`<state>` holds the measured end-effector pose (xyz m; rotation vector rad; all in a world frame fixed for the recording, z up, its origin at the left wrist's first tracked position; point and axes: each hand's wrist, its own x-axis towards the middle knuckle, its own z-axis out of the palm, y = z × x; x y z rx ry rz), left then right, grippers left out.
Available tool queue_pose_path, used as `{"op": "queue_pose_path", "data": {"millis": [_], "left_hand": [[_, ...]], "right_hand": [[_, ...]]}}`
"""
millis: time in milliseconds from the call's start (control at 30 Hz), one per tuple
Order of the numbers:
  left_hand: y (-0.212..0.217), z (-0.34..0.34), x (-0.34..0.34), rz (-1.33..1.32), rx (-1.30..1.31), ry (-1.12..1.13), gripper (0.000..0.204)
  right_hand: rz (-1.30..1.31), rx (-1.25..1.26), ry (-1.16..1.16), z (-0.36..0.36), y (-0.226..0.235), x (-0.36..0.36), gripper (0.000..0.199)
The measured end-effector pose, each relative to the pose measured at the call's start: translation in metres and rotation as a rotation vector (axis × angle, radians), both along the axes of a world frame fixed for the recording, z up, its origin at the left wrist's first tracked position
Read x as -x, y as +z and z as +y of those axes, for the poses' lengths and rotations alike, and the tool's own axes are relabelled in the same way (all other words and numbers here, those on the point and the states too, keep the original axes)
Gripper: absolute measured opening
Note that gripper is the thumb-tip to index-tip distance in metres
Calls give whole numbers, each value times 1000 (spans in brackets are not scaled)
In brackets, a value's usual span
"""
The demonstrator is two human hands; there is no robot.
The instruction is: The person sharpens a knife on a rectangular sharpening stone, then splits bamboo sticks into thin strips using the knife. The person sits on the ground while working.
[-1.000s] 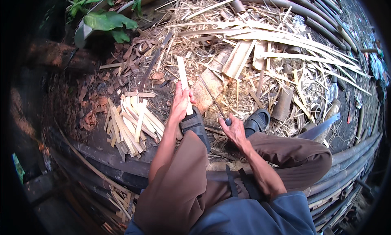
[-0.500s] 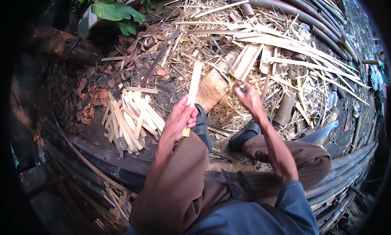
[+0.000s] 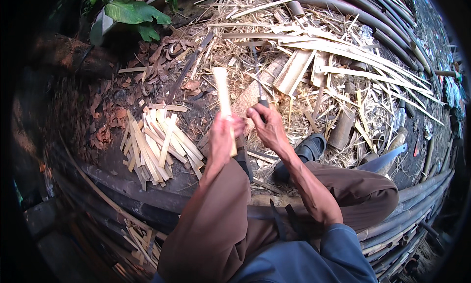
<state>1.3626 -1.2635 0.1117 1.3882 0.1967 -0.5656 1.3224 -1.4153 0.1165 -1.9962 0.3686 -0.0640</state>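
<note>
My left hand (image 3: 224, 133), slightly blurred, is closed around a flat pale bamboo strip (image 3: 222, 84) that stands nearly upright above my left knee. Close to its right, my right hand (image 3: 267, 126) grips the dark handle of a knife (image 3: 263, 102). The knife's narrow blade points away from me, hard to make out against the shavings. Beyond both hands lies a wooden block (image 3: 249, 100) on the ground. To the left of my left hand is a fanned pile of similar bamboo strips (image 3: 154, 145).
Long split bamboo strips (image 3: 338, 50) and a halved bamboo piece (image 3: 294, 72) lie at the far right among shavings. A handsaw (image 3: 382, 160) rests beside my right knee. Bamboo poles (image 3: 407, 204) run along the near side. Dry leaves (image 3: 110, 118) cover the left ground.
My right hand has moved left with the knife, close to my left hand. The bamboo strip has shifted slightly left and tilted the other way. My right foot has shifted.
</note>
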Motion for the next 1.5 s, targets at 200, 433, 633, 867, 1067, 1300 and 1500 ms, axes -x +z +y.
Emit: {"op": "queue_pose_path", "data": {"millis": [200, 433, 633, 867, 1067, 1300, 1500], "left_hand": [[-17, 69, -40, -228, -377, 49, 37], [-22, 26, 13, -705, -658, -369, 34], [-19, 31, 13, -599, -534, -277, 30], [-41, 56, 12, -596, -470, -150, 15], [-87, 215, -35, -678, -1209, -12, 27], [-82, 33, -66, -823, -780, -266, 40], [-77, -177, -79, -1041, -719, -850, 69]], "right_hand": [[192, 310, -57, -42, -14, 26, 34], [254, -489, -211, -9, -25, 5, 59], [256, -855, -296, 1, -30, -1, 46], [327, -699, -46, -9, -26, 6, 51], [415, -239, 131, -81, 86, 57, 49], [360, -263, -197, -128, 119, 122, 37], [197, -398, -403, -125, 83, 127, 31]]}}
